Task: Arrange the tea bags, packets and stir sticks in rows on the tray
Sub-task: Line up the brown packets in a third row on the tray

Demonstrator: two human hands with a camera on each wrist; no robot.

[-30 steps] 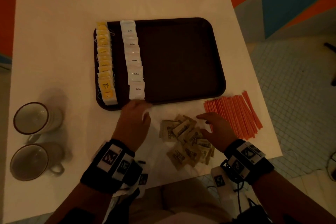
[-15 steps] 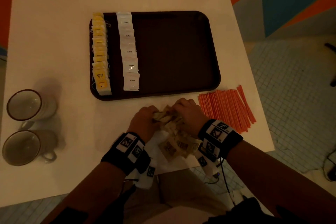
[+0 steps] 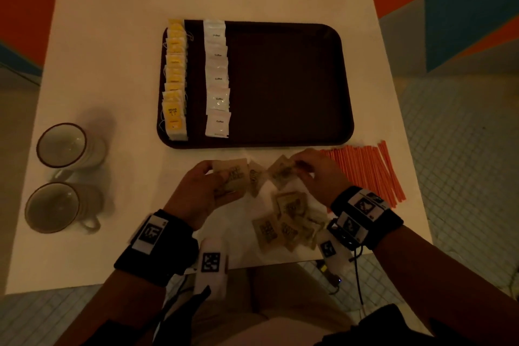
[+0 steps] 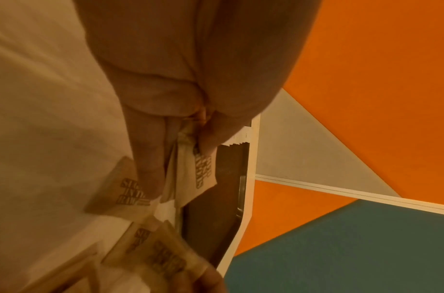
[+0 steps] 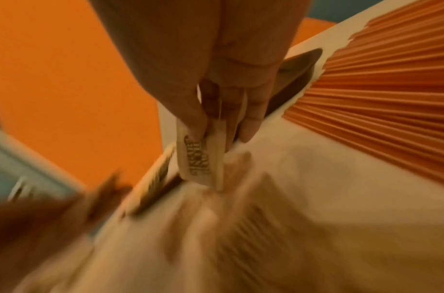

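Note:
A dark brown tray (image 3: 295,87) holds a row of yellow tea bags (image 3: 174,84) at its left edge and a row of white coffee packets (image 3: 216,78) beside it. In front of the tray my left hand (image 3: 205,188) grips a small stack of brown sugar packets (image 3: 233,177) between thumb and fingers (image 4: 150,178). My right hand (image 3: 317,174) pinches another brown sugar packet (image 3: 282,173), seen edge-on in the right wrist view (image 5: 200,158). More sugar packets (image 3: 286,225) lie loose near the table's front edge. Orange stir sticks (image 3: 368,171) lie right of my right hand.
Two mugs (image 3: 67,146) (image 3: 56,206) stand at the table's left front. The white table (image 3: 112,36) ends just behind my wrists, and tiled floor (image 3: 455,149) lies to the right. The tray's right two thirds hold nothing.
Both hands came together over the sugar pile and lifted packets from it. My left hand has left the tray's front edge and now holds a stack.

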